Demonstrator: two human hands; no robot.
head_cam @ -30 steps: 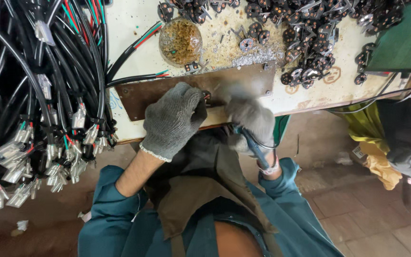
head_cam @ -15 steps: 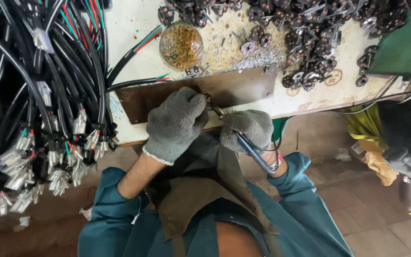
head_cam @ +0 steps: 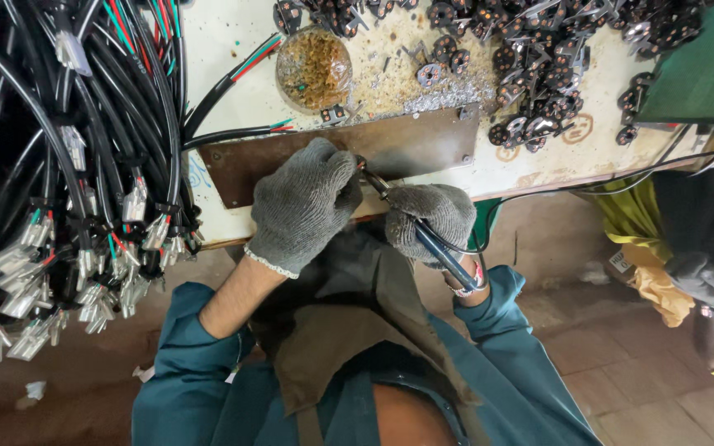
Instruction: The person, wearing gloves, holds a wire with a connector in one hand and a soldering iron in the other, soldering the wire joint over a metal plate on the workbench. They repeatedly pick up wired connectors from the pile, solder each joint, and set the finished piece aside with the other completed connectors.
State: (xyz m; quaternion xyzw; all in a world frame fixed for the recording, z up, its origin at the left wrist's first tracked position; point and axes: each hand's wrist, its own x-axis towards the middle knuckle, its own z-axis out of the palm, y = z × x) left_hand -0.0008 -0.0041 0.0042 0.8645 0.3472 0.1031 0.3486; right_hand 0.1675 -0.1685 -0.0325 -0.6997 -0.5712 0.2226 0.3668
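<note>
— What's in the right hand (head_cam: 430,221)?

— A soldering iron (head_cam: 423,235), slim, with a dark blue handle. It lies slanted, handle toward the person's body, metal tip up by the left hand (head_cam: 303,202) at the bench's near edge.

— And the left hand?

— Its gloved fingers are closed over something too small to make out, right above the brown metal plate (head_cam: 406,147) that lies flat along that near edge.

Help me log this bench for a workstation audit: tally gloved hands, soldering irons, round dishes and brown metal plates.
Gloved hands: 2 (left hand, right hand)
Soldering iron: 1
Round dish: 1
Brown metal plate: 1
Total: 5
</note>
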